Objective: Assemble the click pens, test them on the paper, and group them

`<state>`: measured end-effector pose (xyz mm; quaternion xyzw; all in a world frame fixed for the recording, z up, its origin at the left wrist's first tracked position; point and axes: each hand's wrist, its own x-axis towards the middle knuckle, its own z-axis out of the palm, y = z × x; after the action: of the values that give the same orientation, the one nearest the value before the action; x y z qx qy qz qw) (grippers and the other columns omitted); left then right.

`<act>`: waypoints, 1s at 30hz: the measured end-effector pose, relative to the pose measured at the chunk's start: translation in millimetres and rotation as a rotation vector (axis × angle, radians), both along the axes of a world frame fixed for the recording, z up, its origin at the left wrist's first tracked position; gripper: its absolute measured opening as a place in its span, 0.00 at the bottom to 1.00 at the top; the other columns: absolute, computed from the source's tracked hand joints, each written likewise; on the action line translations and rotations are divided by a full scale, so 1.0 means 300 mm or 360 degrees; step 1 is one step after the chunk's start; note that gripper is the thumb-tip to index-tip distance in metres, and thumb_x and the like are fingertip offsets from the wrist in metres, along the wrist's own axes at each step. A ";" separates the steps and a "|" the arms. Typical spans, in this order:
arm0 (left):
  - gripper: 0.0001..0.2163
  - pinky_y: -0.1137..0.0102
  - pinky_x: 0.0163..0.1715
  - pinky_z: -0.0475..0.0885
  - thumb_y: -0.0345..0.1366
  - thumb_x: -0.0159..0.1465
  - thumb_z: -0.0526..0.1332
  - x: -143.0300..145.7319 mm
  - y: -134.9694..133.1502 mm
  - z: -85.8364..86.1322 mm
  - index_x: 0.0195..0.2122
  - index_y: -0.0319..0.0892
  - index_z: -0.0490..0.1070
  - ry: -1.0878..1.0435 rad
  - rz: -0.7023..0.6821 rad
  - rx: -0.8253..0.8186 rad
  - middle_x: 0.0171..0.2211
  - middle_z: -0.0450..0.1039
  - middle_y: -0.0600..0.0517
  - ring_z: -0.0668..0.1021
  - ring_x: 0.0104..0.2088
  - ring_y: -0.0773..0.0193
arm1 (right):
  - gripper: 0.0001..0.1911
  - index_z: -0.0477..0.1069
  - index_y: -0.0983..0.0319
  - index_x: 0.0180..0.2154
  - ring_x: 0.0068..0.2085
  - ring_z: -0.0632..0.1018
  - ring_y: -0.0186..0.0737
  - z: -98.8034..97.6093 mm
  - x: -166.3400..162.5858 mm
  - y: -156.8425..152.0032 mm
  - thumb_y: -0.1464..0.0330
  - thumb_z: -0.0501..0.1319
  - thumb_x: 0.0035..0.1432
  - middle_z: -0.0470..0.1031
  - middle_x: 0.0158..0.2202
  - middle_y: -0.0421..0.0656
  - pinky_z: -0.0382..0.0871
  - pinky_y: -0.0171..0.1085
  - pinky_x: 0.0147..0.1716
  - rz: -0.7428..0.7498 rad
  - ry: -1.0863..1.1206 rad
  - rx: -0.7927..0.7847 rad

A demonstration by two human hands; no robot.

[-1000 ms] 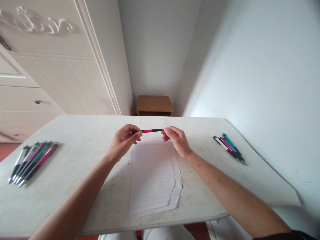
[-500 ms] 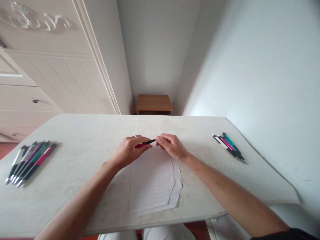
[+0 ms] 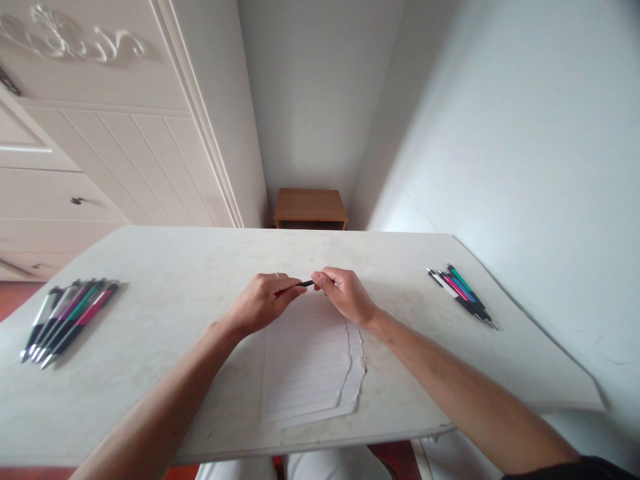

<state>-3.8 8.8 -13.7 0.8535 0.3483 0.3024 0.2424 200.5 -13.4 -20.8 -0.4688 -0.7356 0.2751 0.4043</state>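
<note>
Both my hands hold one pink and black pen (image 3: 300, 285) just above the top edge of a stack of lined paper sheets (image 3: 310, 357). My left hand (image 3: 263, 303) is closed round the pink end, hiding most of the barrel. My right hand (image 3: 343, 293) pinches the black end with fingertips. The two hands are close together, almost touching, and only a short black stretch of the pen shows between them.
A row of several pens (image 3: 67, 320) lies at the table's left side, and a smaller bunch of pens (image 3: 460, 290) lies at the right, near the wall. The white table (image 3: 165, 267) meets a white cabinet on the left. A small wooden stand (image 3: 310, 208) is beyond.
My hands have come down from a raised position to the top of the paper and drawn together. The pen, earlier stretched out between them, is now mostly covered by my left hand.
</note>
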 end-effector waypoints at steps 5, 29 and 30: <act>0.14 0.71 0.28 0.64 0.41 0.66 0.57 0.000 -0.009 0.019 0.26 0.46 0.77 -0.0035 -0.0006 -0.0097 0.22 0.73 0.53 0.72 0.24 0.65 | 0.22 0.72 0.61 0.30 0.32 0.73 0.37 -0.002 0.006 0.008 0.52 0.54 0.65 0.74 0.28 0.41 0.64 0.35 0.33 0.0093 0.0030 0.0045; 0.12 0.72 0.30 0.70 0.45 0.64 0.61 -0.058 0.033 0.029 0.35 0.42 0.77 -0.0255 0.0405 -0.0189 0.28 0.77 0.53 0.75 0.25 0.67 | 0.25 0.67 0.62 0.24 0.25 0.69 0.34 -0.006 0.058 0.051 0.48 0.54 0.62 0.67 0.21 0.39 0.62 0.35 0.28 -0.0229 0.0497 -0.0259; 0.13 0.73 0.27 0.69 0.46 0.65 0.60 -0.055 0.031 0.027 0.35 0.42 0.76 -0.0295 0.0400 -0.0253 0.26 0.75 0.53 0.74 0.24 0.68 | 0.25 0.68 0.62 0.25 0.25 0.69 0.34 -0.008 0.058 0.051 0.48 0.54 0.63 0.67 0.21 0.39 0.61 0.35 0.27 -0.0232 0.0491 -0.0253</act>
<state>-20.2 18.2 -5.5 0.7497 0.4514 0.3793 0.3005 217.8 1.8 -23.3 -0.5036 -0.6050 0.3710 0.4927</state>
